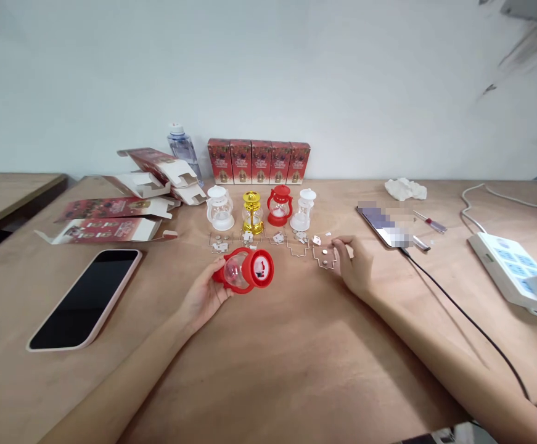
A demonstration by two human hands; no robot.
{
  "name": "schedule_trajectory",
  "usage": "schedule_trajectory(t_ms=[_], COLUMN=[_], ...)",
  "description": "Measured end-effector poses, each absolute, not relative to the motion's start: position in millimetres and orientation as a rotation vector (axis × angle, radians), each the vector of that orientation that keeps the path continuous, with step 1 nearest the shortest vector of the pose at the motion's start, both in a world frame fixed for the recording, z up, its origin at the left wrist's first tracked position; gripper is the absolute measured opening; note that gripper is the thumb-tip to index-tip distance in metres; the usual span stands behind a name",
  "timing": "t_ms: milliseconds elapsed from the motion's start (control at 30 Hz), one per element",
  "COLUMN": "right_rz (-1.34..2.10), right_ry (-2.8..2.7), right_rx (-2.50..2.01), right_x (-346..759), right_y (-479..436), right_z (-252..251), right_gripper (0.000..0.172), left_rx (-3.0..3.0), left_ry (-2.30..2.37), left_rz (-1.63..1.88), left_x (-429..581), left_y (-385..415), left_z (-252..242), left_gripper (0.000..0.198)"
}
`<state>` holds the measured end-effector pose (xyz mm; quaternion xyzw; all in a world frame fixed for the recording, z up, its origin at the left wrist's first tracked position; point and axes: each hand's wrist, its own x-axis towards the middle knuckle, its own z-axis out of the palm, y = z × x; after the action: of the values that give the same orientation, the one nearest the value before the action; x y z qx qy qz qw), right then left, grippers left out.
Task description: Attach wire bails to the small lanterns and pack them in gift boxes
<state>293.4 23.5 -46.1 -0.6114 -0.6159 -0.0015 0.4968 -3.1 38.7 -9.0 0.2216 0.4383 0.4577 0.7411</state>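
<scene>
My left hand (208,298) is closed around a small red lantern (237,271), tipped on its side so that its round base with a picture inside faces me. At the right end of a row of bent wire handles, my right hand (355,266) rests on the table with its thumb and fingertips together. It is beside the last wire handle (327,266), which surrounds small round metal pieces; anything in the fingertips is too small to make out. Behind the wires stand a white lantern (221,216), a gold lantern (252,216), a red lantern (280,209) and another white lantern (302,214).
Red boxes (261,163) line the wall. Opened cartons (111,228) and a water bottle (182,148) are at the left, behind a phone (87,299). To the right lie a second phone (381,225) on a cable, a screwdriver (434,226), crumpled tissue (405,189) and a power strip (518,265).
</scene>
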Motion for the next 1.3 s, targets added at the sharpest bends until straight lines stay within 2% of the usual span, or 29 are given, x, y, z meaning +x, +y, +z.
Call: schedule_trajectory(t_ms=[67,300,500,733,1033,1300], right_rz=[0.069,0.642,0.906,1.005,0.987,1.054], right_ry=[-1.481,-1.421,-1.308,-1.314,-1.357,-1.153], right_rx=[-1.427,-1.076,-1.01,-1.051,-1.111,-1.063], right_x=[268.8,201.4,184.6,178.6,170.5,164.2], right_y=[17.7,0.1,-1.7,2.6,2.4,12.0], right_z=[-38.2,9.3,25.4,29.9,21.9,21.3], right_gripper=[0.032,0.021,0.026,0.03,0.012,0.022], left_rx=[0.494,0.493,0.515,0.522,0.53,0.554], left_ry=[0.945,0.915,0.879,0.864,0.902,0.912], left_rz=[0.998,1.004,0.992,0.987,1.019,1.073], left_x=[-4.1,-6.5,-7.4,-7.5,-4.9,-4.2], left_y=[38.7,38.8,39.4,37.9,36.7,35.1], left_z=[-10.7,-15.0,-18.7,-17.6,-16.0,-19.0], left_gripper=[0.018,0.014,0.013,0.011,0.016,0.01])
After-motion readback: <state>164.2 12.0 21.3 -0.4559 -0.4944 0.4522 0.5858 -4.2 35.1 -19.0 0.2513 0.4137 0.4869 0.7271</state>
